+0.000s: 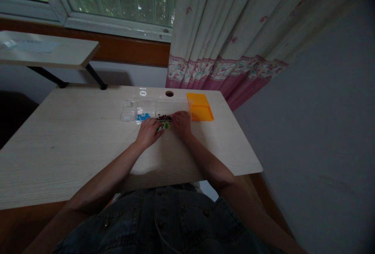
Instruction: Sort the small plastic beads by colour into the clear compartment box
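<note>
My left hand [149, 132] rests low over the table, fingers curved and thumb apart, beside a small pile of green and pale yellow pieces [166, 126]. My right hand [182, 123] is at the pile's other side, its fingers bent together next to dark brown pieces [164, 117]; what they pinch, if anything, is too small to make out. The brown pieces lie in a compartment of a clear plastic tray [146, 105], just behind the pile. Small blue pieces [142, 117] lie in another compartment, past my left fingers.
An orange tray [202, 112] sits right of the clear tray. A round hole [169, 93] is near the back edge of the pale wooden table [84, 140]. A raised shelf [73, 52] stands at back left; a curtain [216, 43] hangs behind.
</note>
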Action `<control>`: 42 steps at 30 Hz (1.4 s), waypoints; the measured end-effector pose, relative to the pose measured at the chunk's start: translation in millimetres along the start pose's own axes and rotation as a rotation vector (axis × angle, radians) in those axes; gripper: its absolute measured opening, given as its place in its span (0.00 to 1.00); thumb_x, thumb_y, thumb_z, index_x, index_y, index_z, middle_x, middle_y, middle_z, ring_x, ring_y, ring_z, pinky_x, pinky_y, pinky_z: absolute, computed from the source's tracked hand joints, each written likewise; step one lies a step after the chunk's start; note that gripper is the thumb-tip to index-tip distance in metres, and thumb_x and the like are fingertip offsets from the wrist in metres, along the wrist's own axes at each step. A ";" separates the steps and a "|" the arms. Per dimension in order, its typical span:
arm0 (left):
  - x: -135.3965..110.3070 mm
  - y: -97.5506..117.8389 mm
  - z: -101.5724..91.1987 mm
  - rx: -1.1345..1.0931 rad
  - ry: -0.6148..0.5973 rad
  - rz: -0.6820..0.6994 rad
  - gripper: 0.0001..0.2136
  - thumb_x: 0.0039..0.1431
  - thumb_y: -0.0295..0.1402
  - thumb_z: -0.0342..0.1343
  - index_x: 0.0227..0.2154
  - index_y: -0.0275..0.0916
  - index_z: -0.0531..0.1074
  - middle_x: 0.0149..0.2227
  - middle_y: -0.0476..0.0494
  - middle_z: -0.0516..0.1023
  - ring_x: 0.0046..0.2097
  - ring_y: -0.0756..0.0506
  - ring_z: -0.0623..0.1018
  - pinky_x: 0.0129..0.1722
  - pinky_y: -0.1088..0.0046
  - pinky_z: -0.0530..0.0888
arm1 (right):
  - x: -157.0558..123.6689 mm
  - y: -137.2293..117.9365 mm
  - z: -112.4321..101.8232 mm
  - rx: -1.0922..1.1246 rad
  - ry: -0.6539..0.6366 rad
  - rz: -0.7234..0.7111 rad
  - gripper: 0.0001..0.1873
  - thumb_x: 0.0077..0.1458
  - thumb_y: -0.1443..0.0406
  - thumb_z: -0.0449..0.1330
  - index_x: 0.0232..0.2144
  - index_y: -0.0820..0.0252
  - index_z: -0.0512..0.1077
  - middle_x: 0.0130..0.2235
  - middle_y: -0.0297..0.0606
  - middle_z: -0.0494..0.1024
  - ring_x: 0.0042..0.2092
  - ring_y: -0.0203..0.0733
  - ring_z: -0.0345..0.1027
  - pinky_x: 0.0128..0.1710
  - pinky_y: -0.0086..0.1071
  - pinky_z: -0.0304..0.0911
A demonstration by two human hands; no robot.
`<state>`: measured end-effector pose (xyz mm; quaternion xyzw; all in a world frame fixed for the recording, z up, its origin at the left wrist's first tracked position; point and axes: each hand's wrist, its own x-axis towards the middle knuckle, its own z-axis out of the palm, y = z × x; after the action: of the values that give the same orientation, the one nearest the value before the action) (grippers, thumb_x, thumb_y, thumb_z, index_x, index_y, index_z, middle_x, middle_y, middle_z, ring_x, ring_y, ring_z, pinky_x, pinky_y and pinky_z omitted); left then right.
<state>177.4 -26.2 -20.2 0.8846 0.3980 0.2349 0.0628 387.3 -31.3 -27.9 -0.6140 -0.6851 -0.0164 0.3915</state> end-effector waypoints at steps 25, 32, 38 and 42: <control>2.8 4.8 -5.0 0.032 -0.021 -0.009 0.09 0.65 0.38 0.54 0.35 0.38 0.75 0.39 0.38 0.74 0.46 0.36 0.71 0.45 0.57 0.68 | 0.3 -4.0 -3.8 0.026 -0.010 0.006 0.10 0.64 0.62 0.59 0.37 0.57 0.80 0.40 0.40 0.80 0.47 0.44 0.67 0.53 0.40 0.60; 2.8 1.9 -1.6 -0.146 0.154 -0.064 0.11 0.67 0.38 0.50 0.35 0.38 0.73 0.37 0.40 0.73 0.43 0.40 0.71 0.46 0.60 0.69 | -6.6 -16.5 -8.8 0.047 -0.099 -0.221 0.09 0.62 0.62 0.60 0.41 0.52 0.80 0.40 0.38 0.79 0.49 0.43 0.68 0.55 0.41 0.58; 2.3 1.3 -1.7 -0.286 0.254 -0.097 0.11 0.68 0.38 0.48 0.34 0.40 0.71 0.36 0.41 0.72 0.42 0.41 0.72 0.45 0.62 0.69 | -13.5 -22.6 -3.9 0.034 -0.053 -0.392 0.09 0.60 0.59 0.62 0.42 0.49 0.80 0.38 0.36 0.81 0.45 0.41 0.69 0.51 0.39 0.59; 2.4 1.8 -0.7 -0.329 0.252 -0.101 0.11 0.68 0.39 0.48 0.33 0.40 0.70 0.35 0.43 0.72 0.41 0.42 0.72 0.44 0.63 0.70 | -15.8 -21.2 1.1 0.039 0.010 -0.425 0.07 0.60 0.60 0.63 0.39 0.49 0.81 0.35 0.34 0.81 0.43 0.41 0.70 0.50 0.38 0.60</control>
<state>179.6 -25.7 -18.3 0.8051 0.4027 0.4021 0.1675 367.7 -49.1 -27.7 -0.4477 -0.7975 -0.0883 0.3946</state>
